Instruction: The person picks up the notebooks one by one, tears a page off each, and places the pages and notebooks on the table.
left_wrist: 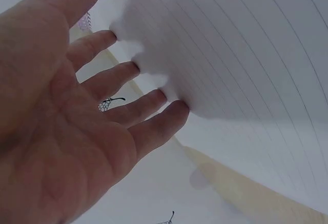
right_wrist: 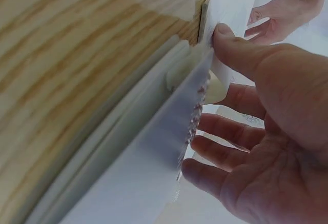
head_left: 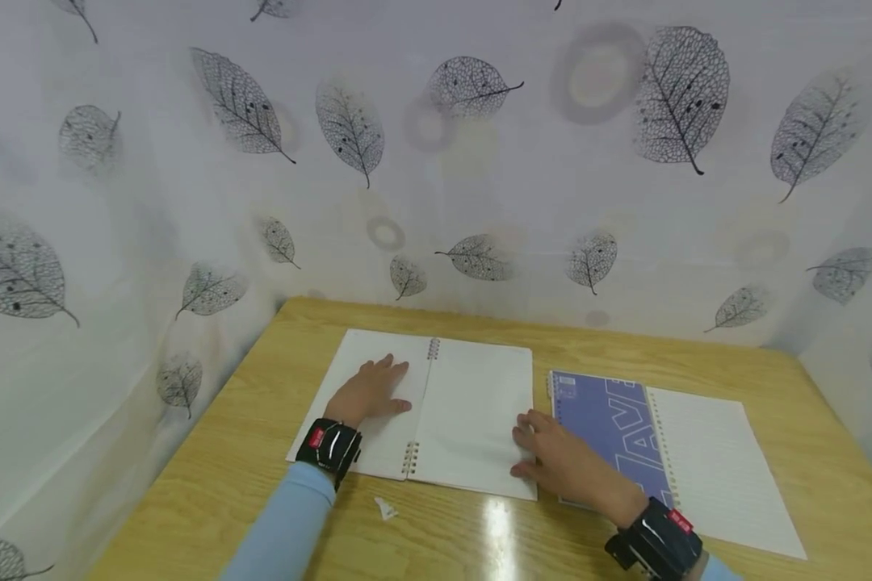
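Observation:
An open spiral notebook with white pages lies flat on the wooden table. My left hand rests on its left page, fingers spread; in the left wrist view the fingertips touch a ruled page. My right hand is at the right edge of the right page. There the thumb touches the page near the corner, and the loosely bent fingers appear to grip nothing. Just right of that hand lies a second spiral notebook with a blue-purple cover, partly hidden by the forearm.
The second notebook is folded out, its ruled white page on the right. A small white paper scrap lies in front of the open notebook. Leaf-printed curtains hang behind and beside the table.

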Available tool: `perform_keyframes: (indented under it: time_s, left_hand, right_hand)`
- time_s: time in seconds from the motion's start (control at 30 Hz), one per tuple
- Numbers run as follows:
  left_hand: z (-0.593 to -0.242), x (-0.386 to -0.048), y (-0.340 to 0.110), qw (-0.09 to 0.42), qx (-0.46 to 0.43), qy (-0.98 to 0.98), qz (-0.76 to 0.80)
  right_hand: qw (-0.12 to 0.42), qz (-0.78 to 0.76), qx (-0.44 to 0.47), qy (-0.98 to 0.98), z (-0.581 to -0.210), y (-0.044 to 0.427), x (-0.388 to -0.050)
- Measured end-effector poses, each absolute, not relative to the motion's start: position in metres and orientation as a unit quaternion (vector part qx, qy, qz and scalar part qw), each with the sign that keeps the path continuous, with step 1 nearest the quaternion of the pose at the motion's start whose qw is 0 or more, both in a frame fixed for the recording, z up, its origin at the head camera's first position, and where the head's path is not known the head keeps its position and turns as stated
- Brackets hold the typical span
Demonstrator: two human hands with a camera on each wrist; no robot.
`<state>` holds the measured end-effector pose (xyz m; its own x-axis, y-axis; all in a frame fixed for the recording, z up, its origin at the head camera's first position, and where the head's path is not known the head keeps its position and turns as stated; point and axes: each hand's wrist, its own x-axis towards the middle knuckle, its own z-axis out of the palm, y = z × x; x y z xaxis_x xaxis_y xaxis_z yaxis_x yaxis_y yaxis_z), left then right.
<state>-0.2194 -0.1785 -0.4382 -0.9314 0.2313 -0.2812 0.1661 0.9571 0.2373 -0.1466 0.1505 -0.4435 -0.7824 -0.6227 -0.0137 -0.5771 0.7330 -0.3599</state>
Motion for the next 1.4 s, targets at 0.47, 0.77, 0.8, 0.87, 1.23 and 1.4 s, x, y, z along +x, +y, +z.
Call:
perform_keyframes:
  time_s: [0.47,0.77,0.8,0.87,1.23,1.4]
  left_hand:
    - [-0.435,-0.217,-0.176,0.155,0.09,0.976,0.12]
    - [-0.434,-0.215,-0.176,0.148,0.088,0.978,0.121]
    - [-0.435,-0.214,-0.176,0.145,0.089,0.978,0.121]
    - [-0.435,-0.214,-0.175,0.144,0.088,0.978,0.12]
    - [-0.433,-0.212,-0.171,0.151,0.077,0.977,0.128]
    - [-0.433,-0.213,-0.173,0.154,0.076,0.977,0.126]
  right_hand:
    - [0.049,-0.194,-0.277,0.94,-0.444,0.14,-0.147]
    - [0.089,-0.177,-0.218,0.956,-0.441,0.132,-0.15]
    - [0.082,-0.179,-0.216,0.956,-0.44,0.131,-0.151]
    - [0.07,-0.184,-0.212,0.957,-0.44,0.129,-0.152]
    - [0.099,-0.342,-0.165,0.92,-0.433,0.133,-0.156]
    - [0.15,-0.484,-0.068,0.859,-0.427,0.143,-0.175]
